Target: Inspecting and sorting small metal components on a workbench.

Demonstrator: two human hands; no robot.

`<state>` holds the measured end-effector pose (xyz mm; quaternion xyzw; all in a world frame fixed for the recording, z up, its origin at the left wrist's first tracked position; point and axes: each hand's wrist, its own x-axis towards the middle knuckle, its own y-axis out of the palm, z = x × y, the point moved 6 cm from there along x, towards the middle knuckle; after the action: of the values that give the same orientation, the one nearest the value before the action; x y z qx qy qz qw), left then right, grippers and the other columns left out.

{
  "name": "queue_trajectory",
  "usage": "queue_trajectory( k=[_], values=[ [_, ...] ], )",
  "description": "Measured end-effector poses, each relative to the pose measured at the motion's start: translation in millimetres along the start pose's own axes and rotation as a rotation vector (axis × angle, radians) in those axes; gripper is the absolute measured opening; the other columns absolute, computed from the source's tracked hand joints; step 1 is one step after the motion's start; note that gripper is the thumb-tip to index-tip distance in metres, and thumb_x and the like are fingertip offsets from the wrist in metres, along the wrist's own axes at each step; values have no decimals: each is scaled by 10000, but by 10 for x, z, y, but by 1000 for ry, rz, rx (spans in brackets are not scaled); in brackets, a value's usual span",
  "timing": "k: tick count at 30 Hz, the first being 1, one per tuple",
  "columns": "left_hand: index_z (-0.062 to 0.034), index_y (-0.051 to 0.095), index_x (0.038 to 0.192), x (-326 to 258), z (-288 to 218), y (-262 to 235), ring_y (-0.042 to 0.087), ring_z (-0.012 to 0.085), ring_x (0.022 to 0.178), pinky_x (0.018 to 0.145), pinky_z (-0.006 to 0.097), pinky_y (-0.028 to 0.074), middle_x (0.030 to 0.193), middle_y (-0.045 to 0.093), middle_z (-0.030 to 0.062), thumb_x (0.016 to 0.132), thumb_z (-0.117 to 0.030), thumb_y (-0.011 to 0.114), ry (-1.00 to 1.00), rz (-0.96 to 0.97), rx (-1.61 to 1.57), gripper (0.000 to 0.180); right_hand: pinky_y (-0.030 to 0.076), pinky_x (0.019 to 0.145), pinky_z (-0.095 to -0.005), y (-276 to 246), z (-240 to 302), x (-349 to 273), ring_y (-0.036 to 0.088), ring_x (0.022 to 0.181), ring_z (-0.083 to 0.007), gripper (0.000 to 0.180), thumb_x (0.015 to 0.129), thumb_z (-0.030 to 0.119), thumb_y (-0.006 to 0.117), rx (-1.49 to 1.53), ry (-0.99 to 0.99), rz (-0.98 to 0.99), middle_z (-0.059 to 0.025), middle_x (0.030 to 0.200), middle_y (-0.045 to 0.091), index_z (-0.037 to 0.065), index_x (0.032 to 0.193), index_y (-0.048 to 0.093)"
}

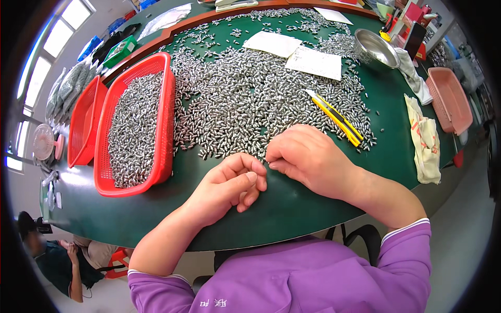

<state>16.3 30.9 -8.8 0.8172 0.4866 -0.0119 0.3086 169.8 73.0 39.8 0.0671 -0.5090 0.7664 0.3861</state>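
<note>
while both hands rest at the near edge of the metal pieces heaped on the green table, left hand is curled, right hand pinching; contents hidden, grasp unclear. red basket left.

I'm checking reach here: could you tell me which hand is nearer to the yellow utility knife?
Right. The right hand lies just below and left of the yellow utility knife; the left hand sits farther left, nearer the table's edge.

Both forearms reach forward, left hand loosely curled, right hand arched with fingertips pinched together.
</note>
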Motion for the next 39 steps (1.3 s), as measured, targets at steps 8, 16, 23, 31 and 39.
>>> queue_trajectory(
  k=[8,16,23,31,39],
  values=[
    [-47,527,1108,5,1,2,513,97,634,528,218,405,933,601,69,1006,-149,520,11,-10,22,144,503,766,-371,-12,63,18,644,867,-244,280,773,79,767,62,-83,-62,-32,916,664,103,1016,629],
    [-48,526,1102,1,14,4,529,93,667,571,231,431,930,602,49,1019,-168,520,-19,-5,21,146,509,708,-322,-63,58,32,687,793,-180,401,762,62,800,181,-36,-133,-3,901,710,106,1128,641],
    [-44,525,1087,1,20,37,535,77,658,554,221,429,896,603,34,1003,-157,557,-51,-16,60,144,520,712,-316,-43,80,34,706,815,-177,429,756,50,793,214,-59,-139,0,925,733,97,1150,630],
    [-47,527,1081,-2,35,11,533,74,656,546,222,430,883,605,31,1010,-162,554,-59,-49,86,138,528,696,-339,-43,61,33,682,829,-206,374,742,74,800,177,-78,-142,-36,953,716,102,1089,665],
    [-46,527,1089,7,20,8,530,82,656,548,219,431,903,605,38,1047,-201,482,-13,-7,44,167,497,706,-337,-89,80,33,623,820,-204,229,761,120,794,105,-117,-157,-22,945,638,125,977,716]
  ],
)
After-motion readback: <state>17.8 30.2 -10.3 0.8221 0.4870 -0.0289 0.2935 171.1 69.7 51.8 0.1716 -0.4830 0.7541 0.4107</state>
